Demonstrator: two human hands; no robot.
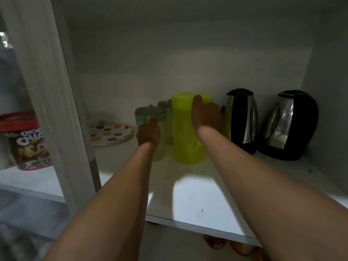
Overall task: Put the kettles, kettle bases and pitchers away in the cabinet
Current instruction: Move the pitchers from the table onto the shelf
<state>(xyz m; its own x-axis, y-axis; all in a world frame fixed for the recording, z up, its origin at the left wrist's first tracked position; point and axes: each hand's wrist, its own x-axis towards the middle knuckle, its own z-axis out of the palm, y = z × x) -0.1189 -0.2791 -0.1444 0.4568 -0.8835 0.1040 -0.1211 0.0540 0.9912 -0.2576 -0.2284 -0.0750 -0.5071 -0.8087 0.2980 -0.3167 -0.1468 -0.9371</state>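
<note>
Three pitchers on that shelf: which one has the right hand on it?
The bright yellow-green pitcher, gripped by the right hand; the front pale pitcher and rear pale pitcher stand left of it.

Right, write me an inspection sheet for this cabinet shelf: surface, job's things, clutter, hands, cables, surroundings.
Surface: white shelf, lit at the front, with a few dark specks.
Job's things: yellow-green pitcher upright mid-shelf; front green-lidded pitcher and rear green-lidded pitcher to its left; left kettle and right kettle upright on the right; separate bases cannot be told.
Clutter: dotted plate at the back left.
Hands: left hand holds the front green-lidded pitcher; right hand grips the yellow-green pitcher near its top, thumb in front.
Cables: nothing seen.
Surroundings: white cabinet post; beyond it, a red-lidded cereal tub.
</note>
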